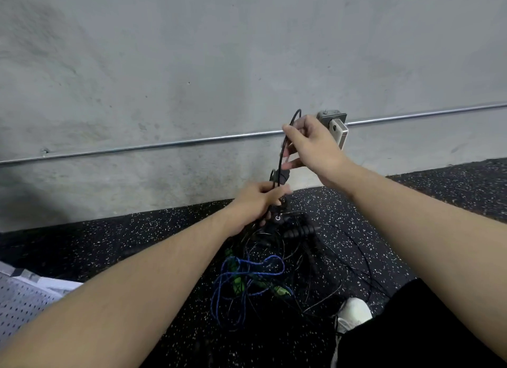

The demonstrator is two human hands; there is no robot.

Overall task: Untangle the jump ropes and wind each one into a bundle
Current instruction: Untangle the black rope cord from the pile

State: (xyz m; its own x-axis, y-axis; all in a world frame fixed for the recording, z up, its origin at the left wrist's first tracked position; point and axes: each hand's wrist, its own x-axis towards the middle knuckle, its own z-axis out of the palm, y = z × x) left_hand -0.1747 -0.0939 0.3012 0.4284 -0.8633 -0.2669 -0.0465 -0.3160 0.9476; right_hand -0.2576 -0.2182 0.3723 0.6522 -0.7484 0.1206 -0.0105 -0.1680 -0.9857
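1. Head view, hands. The left hand (pixel 259 200) grips a black handle (pixel 280 177) with its fingers curled round it, held above the floor near the wall. The right hand (pixel 308 142) is raised higher and to the right, pinching a black cord (pixel 285 140) between thumb and forefinger; the other fingers are loosely spread.
2. Head view, ropes. The cord arches from the right-hand pinch down to the handle. Below, on the speckled floor (pixel 137 238), lies the tangle — thin black cords, a blue rope (pixel 247 266), green pieces (pixel 237 281) and a ribbed black handle (pixel 297 232).
3. Step in hand, as judged: winding one black rope round its handle, the others not yet freed.
4. Next move, as judged: carry the pinched loop over the handle while keeping the cord taut — slack trailing into the tangle may snag.
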